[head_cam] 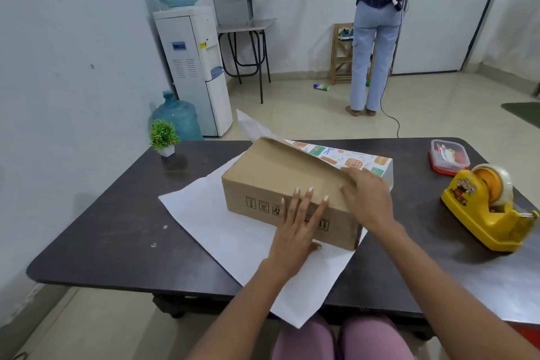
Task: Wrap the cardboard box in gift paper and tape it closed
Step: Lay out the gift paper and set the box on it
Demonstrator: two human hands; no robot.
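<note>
The cardboard box lies near the middle of the dark tabletop, on a sheet of gift paper laid white side up. The box is closed, so whatever it holds cannot be seen; a row of printed handling symbols runs along its near side. The near part of the paper spreads flat toward the near edge of the tabletop and hangs over it. The far part is lifted and folded over the box's far right top edge, showing its printed side with coloured pictures.

The left hand rests with straight, spread fingers against the near side of the box, fingertips reaching its top edge and the heel on the paper. The right hand lies flat on the box's top near its right end, fingers together and stretched out, pressing down the folded paper edge.

Toward the far right corner of the tabletop stands a clear plastic container with a red base; inside are red and white items too small to identify. Just nearer, by the right edge, sits a yellow tape dispenser carrying a roll of clear tape. A small potted plant in a white pot stands at the far left corner.
</note>
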